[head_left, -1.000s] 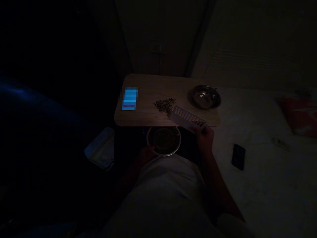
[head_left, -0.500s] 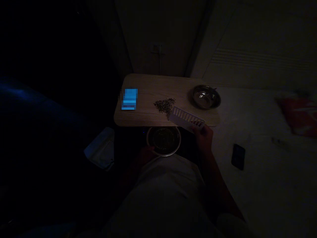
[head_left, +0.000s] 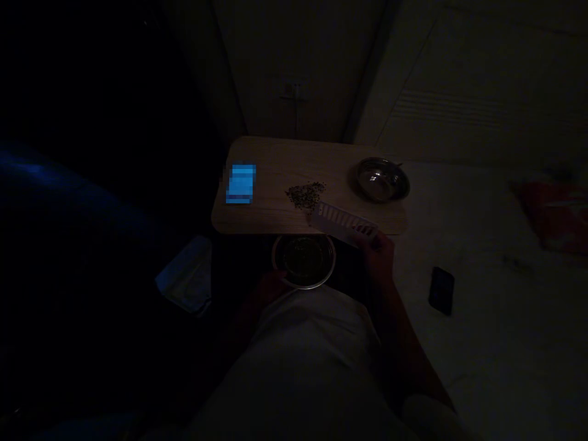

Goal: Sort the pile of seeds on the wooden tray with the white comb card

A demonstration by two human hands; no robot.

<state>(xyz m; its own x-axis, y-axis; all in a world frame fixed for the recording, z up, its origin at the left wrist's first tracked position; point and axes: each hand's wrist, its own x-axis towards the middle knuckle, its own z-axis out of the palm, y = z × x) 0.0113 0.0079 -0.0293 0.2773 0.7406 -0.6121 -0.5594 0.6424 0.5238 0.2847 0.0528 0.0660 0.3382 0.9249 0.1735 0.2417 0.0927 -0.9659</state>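
Observation:
My right hand (head_left: 377,250) is closed on one end of a pale, flat slotted plastic strip (head_left: 340,222). The strip's far end rests at the near side of a loose pile of small dark seeds or grains (head_left: 304,196) on a small wooden table (head_left: 271,214). Below the table's front edge, my left hand (head_left: 275,280) grips the left rim of a round metal bowl (head_left: 332,272) held close to my lap. What lies inside that bowl is too dark to make out.
A shiny steel bowl (head_left: 382,179) stands at the table's right end. A glowing, blurred-out screen (head_left: 241,184) sits on the left. Beside me, a dark phone (head_left: 441,291) and a red package (head_left: 555,214) lie on a pale bed-like surface (head_left: 496,343). A whitish bag (head_left: 187,275) is at lower left.
The slotted strip has shifted slightly toward me and to the left, along the near edge of the pile. My left hand and the lower bowl stay in place.

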